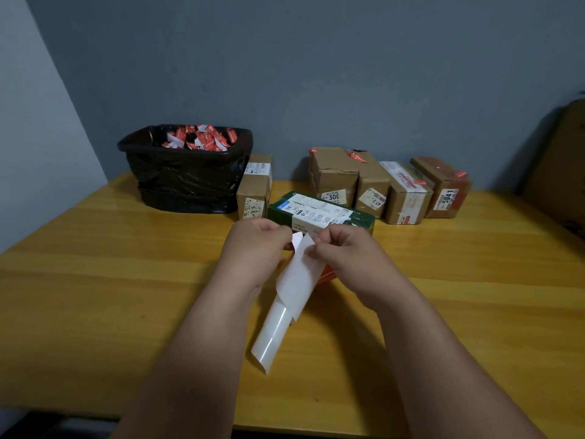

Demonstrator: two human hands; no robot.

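label strip (285, 308) held slanting above the worktop (126, 280), loose end toward us | left hand (253, 245) and right hand (345, 251): fingers (323, 245) pinching its top edge | step, we judge: peeling one off its backing | next: we part the layers cleanly, then stick it on the green box (319, 210) just behind | bin (186, 172) farther back, left

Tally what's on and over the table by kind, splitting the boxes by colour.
Brown boxes: 5
Green box: 1
Bin: 1
Label strip: 1
Total: 8
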